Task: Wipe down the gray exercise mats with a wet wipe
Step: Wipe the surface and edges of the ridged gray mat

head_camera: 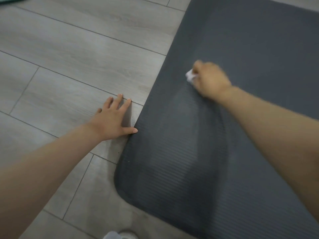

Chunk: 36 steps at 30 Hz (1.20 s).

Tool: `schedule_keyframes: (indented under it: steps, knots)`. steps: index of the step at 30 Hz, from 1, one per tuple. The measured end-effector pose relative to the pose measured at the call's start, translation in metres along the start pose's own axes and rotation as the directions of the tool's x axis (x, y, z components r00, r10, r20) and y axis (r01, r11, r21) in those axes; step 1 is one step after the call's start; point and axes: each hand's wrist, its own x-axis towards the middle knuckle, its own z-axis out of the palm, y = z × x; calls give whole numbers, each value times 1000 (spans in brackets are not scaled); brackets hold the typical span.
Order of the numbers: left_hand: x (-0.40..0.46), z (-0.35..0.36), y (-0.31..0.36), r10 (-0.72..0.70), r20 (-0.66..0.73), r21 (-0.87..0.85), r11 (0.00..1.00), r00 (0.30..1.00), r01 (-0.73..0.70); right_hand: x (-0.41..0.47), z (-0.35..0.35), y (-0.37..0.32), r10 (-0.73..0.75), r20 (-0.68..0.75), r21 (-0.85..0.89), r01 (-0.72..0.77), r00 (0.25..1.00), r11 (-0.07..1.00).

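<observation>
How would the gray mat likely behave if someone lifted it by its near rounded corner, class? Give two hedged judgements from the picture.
The gray mat would probably flop and bend rather than stay stiff: it looks like soft ribbed foam lying flat on the floor. It is likely light for its size, and its ribbed surface should give decent grip.

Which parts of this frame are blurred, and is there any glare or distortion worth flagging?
Head view: the right hand and its white wipe are motion-smeared; the left hand, flat on the floor, is sharp. Soft sheen streaks the gray mat; wide-angle bending shows in the plank seams.
</observation>
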Motion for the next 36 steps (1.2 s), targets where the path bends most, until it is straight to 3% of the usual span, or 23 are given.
schedule_keyframes:
  steps: [2,3,5,7,9,10,12,14,15,16,18,20,21,23,25,31,36]
  knots:
    - [1,0,0,1,-2,-1,1000,1000,-1,20,-5,33,354,-72,68,-350,932,934]
    - [2,0,-1,2,-7,-1,1000,1000,-2,22,-3,33,420,-75,109,-411,904,905]
    - [2,1,-2,6,-9,-8,1000,1000,-6,9,4,9,390,-39,139,-381,920,914]
    - [3,1,-3,8,-12,-25,1000,1000,-8,-29,18,-32,231,-13,166,-225,973,960]
    - [3,-3,-4,15,4,-28,999,1000,-15,-92,38,-83,-51,115,203,27,992,979]
    - [3,-7,-5,21,14,-9,1000,1000,-21,-133,43,-112,-230,225,236,176,947,956]
    - [4,-17,-1,29,28,34,999,999,-30,-204,39,-154,-564,425,391,419,707,820]
    - [5,-26,11,87,-12,-19,996,996,-87,-226,31,-157,-698,515,476,511,498,716]
    - [6,-28,19,152,-50,-48,987,987,-155,-215,27,-149,-721,502,481,538,478,692]
    - [4,-29,28,229,-70,-43,972,971,-233,-195,23,-137,-728,465,466,559,504,685]
    - [1,-23,42,357,-25,15,934,934,-357,-137,18,-100,-645,317,305,569,696,764]
    - [-2,-15,46,396,41,18,918,917,-397,-76,1,-51,-342,283,66,338,896,939]
    - [-3,-12,45,397,55,0,918,916,-397,-53,-9,-26,-153,264,-18,164,952,986]
    - [-3,-9,43,396,53,-10,918,917,-396,-28,-17,17,241,120,-75,-233,963,969]
    - [-1,-10,45,393,48,24,919,918,-394,-28,-7,27,412,-2,-89,-410,911,908]
    - [-4,-12,56,356,45,72,931,934,-358,-74,26,-28,141,-81,79,-135,987,988]
    - [-6,-14,58,339,41,71,937,940,-341,-60,21,-21,186,-62,147,-175,981,973]
